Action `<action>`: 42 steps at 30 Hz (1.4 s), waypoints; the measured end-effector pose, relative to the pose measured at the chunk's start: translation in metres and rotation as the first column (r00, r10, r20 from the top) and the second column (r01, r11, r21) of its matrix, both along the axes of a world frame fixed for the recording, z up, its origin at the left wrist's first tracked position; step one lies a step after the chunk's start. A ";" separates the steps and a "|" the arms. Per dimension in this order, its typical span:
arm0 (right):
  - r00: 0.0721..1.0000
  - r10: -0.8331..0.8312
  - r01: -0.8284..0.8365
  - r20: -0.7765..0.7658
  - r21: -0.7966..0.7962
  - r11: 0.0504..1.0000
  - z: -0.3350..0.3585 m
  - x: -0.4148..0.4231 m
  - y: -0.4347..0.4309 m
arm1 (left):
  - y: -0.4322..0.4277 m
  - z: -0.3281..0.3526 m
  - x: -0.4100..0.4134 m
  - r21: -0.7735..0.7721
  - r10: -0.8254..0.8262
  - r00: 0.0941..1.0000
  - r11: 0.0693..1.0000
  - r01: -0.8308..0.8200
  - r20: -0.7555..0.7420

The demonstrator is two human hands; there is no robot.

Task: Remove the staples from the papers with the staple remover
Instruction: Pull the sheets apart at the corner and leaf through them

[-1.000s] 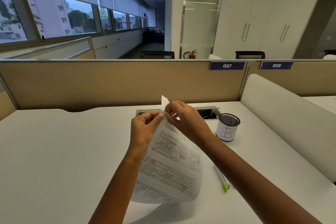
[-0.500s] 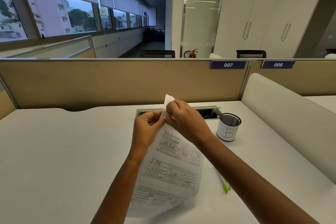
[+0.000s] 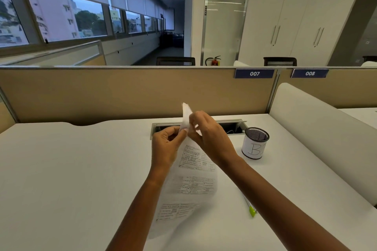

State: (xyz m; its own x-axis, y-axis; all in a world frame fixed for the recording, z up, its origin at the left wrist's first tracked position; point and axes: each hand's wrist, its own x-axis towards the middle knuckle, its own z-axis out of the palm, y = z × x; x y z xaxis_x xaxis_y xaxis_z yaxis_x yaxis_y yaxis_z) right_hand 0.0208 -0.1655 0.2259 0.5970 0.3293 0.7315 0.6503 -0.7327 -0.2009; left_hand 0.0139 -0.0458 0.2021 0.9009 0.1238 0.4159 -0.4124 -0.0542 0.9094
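Left of the mesh cup, the left hand and right hand are both pinching the top corner of the papers; tugging hard would be risking a tear.

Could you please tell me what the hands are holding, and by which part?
Both hold the papers by their top corner: the left hand pinches it from the left, the right hand from the right.
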 end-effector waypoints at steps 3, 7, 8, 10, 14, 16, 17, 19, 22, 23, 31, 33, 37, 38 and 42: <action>1.000 0.027 -0.027 0.012 0.056 0.998 0.002 -0.002 0.004 | 0.004 -0.004 0.002 -0.031 0.035 0.999 0.999 -0.036 -0.036; 0.990 0.061 -0.030 -0.130 0.228 0.973 -0.003 -0.002 0.005 | 0.008 -0.006 0.001 -0.017 0.055 0.998 0.998 -0.056 -0.030; 0.979 0.072 -0.015 -0.193 0.282 0.959 -0.007 0.000 0.004 | 0.008 -0.007 0.000 -0.015 0.068 0.997 0.998 -0.068 -0.022; 0.955 0.068 0.031 -0.288 0.326 0.945 -0.017 0.003 0.000 | 0.009 -0.008 0.001 0.008 0.106 0.994 0.994 -0.106 0.000; 0.906 0.081 0.120 -0.416 0.434 0.893 -0.040 0.015 -0.015 | 0.011 -0.009 0.004 0.039 0.111 0.993 0.993 -0.112 0.036; 0.878 0.112 0.170 -0.466 0.520 0.837 -0.048 0.021 -0.024 | 0.011 -0.007 0.004 0.012 0.064 0.997 0.998 -0.064 0.048; 0.860 0.126 0.199 -0.495 0.553 0.809 -0.050 0.023 -0.028 | 0.012 -0.005 0.004 -0.010 0.036 0.998 0.999 -0.036 0.051; 0.818 0.201 0.235 -0.539 0.632 0.739 -0.055 0.028 -0.038 | 0.015 -0.003 0.005 -0.073 -0.006 0.999 0.997 0.009 0.052; 0.746 0.309 0.285 -0.590 0.701 0.653 -0.062 0.032 -0.053 | 0.021 -0.003 0.009 -0.186 -0.025 0.999 0.982 0.031 0.033; 0.720 0.329 0.308 -0.611 0.706 0.637 -0.064 0.033 -0.057 | 0.023 -0.004 0.012 -0.230 -0.022 1.000 0.973 0.025 0.014; 0.675 0.255 0.404 -0.692 0.636 0.658 -0.092 0.038 -0.069 | 0.033 -0.035 0.046 -0.287 0.179 0.942 0.921 -0.262 -0.285; 0.655 0.218 0.443 -0.724 0.601 0.666 -0.100 0.040 -0.068 | 0.033 -0.046 0.053 -0.252 0.223 0.909 0.913 -0.322 -0.353; 0.618 0.133 0.521 -0.775 0.531 0.668 -0.120 0.043 -0.065 | 0.031 -0.069 0.063 -0.185 0.213 0.835 0.919 -0.347 -0.508; 0.603 0.120 0.542 -0.789 0.515 0.664 -0.126 0.044 -0.065 | 0.031 -0.074 0.064 -0.177 0.185 0.817 0.928 -0.328 -0.546; 0.522 0.096 0.638 -0.847 0.463 0.615 -0.149 0.046 -0.066 | 0.035 -0.090 0.061 -0.218 -0.016 0.747 0.960 -0.174 -0.665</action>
